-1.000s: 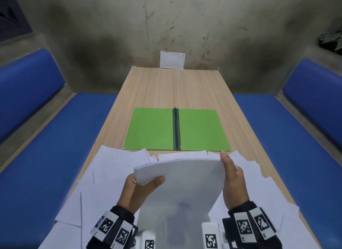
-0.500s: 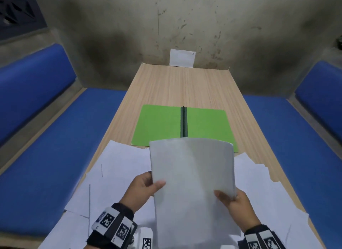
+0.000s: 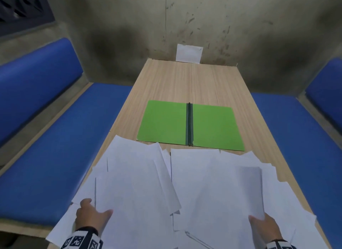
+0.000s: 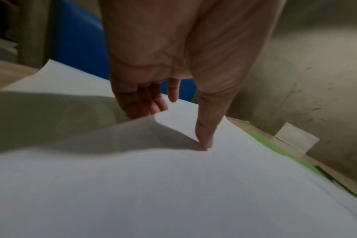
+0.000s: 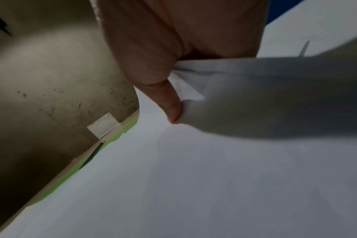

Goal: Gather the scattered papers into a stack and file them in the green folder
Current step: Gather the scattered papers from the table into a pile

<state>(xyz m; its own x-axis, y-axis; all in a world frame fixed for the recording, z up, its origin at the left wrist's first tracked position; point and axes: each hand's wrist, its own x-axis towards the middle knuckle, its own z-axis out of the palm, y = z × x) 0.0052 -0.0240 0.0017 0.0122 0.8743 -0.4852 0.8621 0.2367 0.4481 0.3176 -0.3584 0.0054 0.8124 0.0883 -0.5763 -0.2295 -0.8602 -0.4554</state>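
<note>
The green folder (image 3: 212, 126) lies open and flat in the middle of the wooden table (image 3: 188, 80), its dark spine pointing away from me. White papers (image 3: 138, 184) lie scattered and overlapping across the near half of the table. My right hand (image 3: 257, 219) pinches a small stack of sheets (image 3: 251, 189) by its near corner at the right, thumb on top (image 5: 173, 111). At the left, my left hand (image 3: 96, 209) grips the edge of a loose sheet (image 4: 173, 177), with the thumb (image 4: 204, 141) pressing on top and the fingers (image 4: 145, 106) curled under it.
Blue padded benches run along both sides of the table, left (image 3: 55, 146) and right (image 3: 296, 137). A white card (image 3: 188, 53) leans on the stained concrete wall at the table's far end. Some papers overhang the table's near left edge.
Both hands held the stack upright in front of me. Now it has dropped low to the right in my right hand alone, and my left hand has moved to a loose sheet at the left.
</note>
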